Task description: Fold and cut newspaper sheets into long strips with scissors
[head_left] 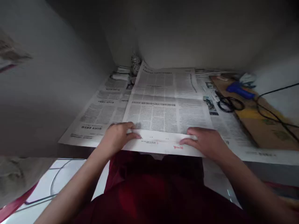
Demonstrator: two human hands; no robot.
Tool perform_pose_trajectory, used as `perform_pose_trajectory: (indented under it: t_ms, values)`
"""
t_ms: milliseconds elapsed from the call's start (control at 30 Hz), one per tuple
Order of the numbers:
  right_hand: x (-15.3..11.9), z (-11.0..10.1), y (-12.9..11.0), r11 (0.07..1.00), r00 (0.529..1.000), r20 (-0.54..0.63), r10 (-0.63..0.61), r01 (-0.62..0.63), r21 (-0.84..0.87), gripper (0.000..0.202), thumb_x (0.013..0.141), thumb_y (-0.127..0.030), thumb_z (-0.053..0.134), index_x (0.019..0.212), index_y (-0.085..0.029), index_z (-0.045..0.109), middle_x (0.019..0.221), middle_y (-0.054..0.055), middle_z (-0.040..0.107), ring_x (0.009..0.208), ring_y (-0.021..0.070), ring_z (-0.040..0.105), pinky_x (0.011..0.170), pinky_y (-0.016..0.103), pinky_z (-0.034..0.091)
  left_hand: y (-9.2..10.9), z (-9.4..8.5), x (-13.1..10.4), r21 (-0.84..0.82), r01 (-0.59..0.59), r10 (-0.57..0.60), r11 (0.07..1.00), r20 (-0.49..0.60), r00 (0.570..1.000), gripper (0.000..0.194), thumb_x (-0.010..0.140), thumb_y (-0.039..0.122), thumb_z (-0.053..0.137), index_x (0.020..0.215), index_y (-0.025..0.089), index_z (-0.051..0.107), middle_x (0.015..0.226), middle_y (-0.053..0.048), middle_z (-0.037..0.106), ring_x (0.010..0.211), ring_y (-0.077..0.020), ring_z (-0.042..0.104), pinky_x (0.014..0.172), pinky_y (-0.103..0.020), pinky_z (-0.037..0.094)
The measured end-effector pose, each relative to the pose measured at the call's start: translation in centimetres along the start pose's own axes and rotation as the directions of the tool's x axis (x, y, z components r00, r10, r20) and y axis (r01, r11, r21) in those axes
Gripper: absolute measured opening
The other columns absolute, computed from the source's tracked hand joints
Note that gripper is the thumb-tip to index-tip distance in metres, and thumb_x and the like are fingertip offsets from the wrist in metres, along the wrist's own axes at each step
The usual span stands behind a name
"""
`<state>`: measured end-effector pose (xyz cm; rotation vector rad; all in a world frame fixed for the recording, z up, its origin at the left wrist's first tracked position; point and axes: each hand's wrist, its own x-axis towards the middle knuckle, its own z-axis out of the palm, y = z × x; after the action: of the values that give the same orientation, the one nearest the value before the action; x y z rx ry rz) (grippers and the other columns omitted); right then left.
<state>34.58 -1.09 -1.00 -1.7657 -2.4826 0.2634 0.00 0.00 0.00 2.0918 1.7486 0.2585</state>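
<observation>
Forearms bare to the bottom corners, the person reaches in from both sides, and I read the pose through the head camera. The left hand [119, 136] lies back upward at the left end of a long white folded strip of paper [161, 140], its forearm slanting up from the lower left. The right hand [205, 140] mirrors it at the right end, knuckles turned outward, its forearm rising from the lower right. On each, thumb and forefinger point inward along the strip with a small gap between their tips; the other fingers are tucked out of my sight, so I cannot tell whether the paper is clamped or only pressed flat.

The strip runs along the near end of a grey-white printed newspaper sheet [161, 109] (a small red mark [178, 147] shows on it, close to the right thumb). That sheet lies in front of the torso in dark red clothing [149, 189], on top of more spread printed newspapers [95, 116], and its far left corner curls up. To the right I see black-handled scissors [230, 104], a brown cardboard panel [268, 130], a blue handheld tool [240, 90] resting on it, and a thin black cord [268, 109].
</observation>
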Motion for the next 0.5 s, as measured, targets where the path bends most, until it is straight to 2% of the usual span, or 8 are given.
perform_pose_trajectory:
  t_ms: [200, 367, 500]
  values:
    - [0.4, -0.3, 0.1, 0.997, 0.998, 0.059, 0.006, -0.011, 0.082, 0.044, 0.087, -0.065, 0.066, 0.071, -0.025, 0.058, 0.065, -0.004, 0.066, 0.061, 0.0194, 0.062, 0.056, 0.030, 0.035, -0.6, -0.6, -0.9, -0.101, 0.091, -0.091, 0.991, 0.005, 0.996, 0.031, 0.082, 0.056, 0.069, 0.092, 0.027, 0.070, 0.075, 0.002, 0.072, 0.069, -0.0203, 0.064, 0.067, -0.031, 0.042]
    - [0.5, -0.2, 0.2, 0.992, 0.998, 0.060, 0.017, -0.024, 0.124, 0.044, 0.087, -0.064, 0.065, 0.069, -0.025, 0.058, 0.063, -0.004, 0.065, 0.060, 0.0191, 0.061, 0.058, 0.031, 0.036, -0.9, -0.6, -1.0, -0.080, 0.091, -0.093, 0.993, -0.024, 0.995, 0.029, 0.081, 0.054, 0.071, 0.091, 0.027, 0.068, 0.064, 0.004, 0.069, 0.064, -0.0197, 0.064, 0.067, -0.032, 0.042]
    - [0.5, -0.3, 0.2, 0.986, 0.994, 0.094, 0.056, -0.070, 0.154, 0.047, 0.085, -0.068, 0.065, 0.068, -0.025, 0.057, 0.062, -0.004, 0.064, 0.060, 0.0180, 0.060, 0.058, 0.030, 0.036, -1.1, -0.2, -1.2, -0.037, 0.101, -0.104, 0.994, -0.085, 0.991, 0.030, 0.081, 0.052, 0.073, 0.095, 0.026, 0.068, 0.066, 0.002, 0.071, 0.071, -0.0225, 0.066, 0.071, -0.034, 0.043]
